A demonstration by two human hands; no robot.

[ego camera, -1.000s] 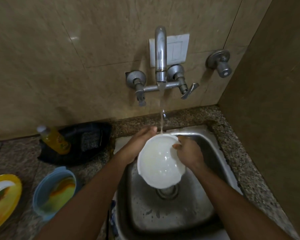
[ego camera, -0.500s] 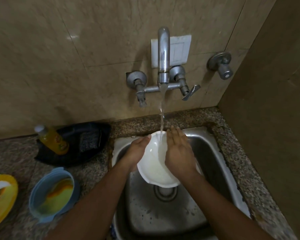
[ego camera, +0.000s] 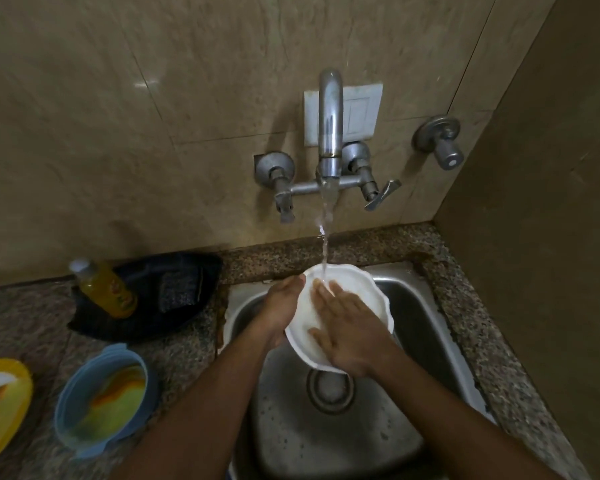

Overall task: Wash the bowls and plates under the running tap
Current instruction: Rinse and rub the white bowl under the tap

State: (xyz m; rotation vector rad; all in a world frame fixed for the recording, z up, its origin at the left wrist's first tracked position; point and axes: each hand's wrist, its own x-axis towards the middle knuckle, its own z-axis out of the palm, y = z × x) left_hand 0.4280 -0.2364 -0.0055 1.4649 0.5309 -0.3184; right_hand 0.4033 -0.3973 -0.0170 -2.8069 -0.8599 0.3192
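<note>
A white bowl (ego camera: 361, 289) with a wavy rim is tilted over the steel sink (ego camera: 413, 341), under the stream from the running tap (ego camera: 329, 133). My left hand (ego camera: 281, 306) grips the bowl's left rim. My right hand (ego camera: 347, 327) lies flat inside the bowl, fingers straight, pressing its inner wall where the water lands. A blue bowl (ego camera: 101, 396) with yellow-green residue and a yellow plate (ego camera: 0, 400) sit on the counter at the left.
A yellow bottle (ego camera: 104, 289) and a dark scrub pad (ego camera: 181, 289) lie on a black tray (ego camera: 146, 323) behind the blue bowl. The granite counter (ego camera: 465, 306) borders the sink. A wall stands close on the right, with a separate valve (ego camera: 440, 140).
My right hand moved from the bowl's right rim into the bowl and has slid across its inside. The bowl has tilted more upright under the stream.
</note>
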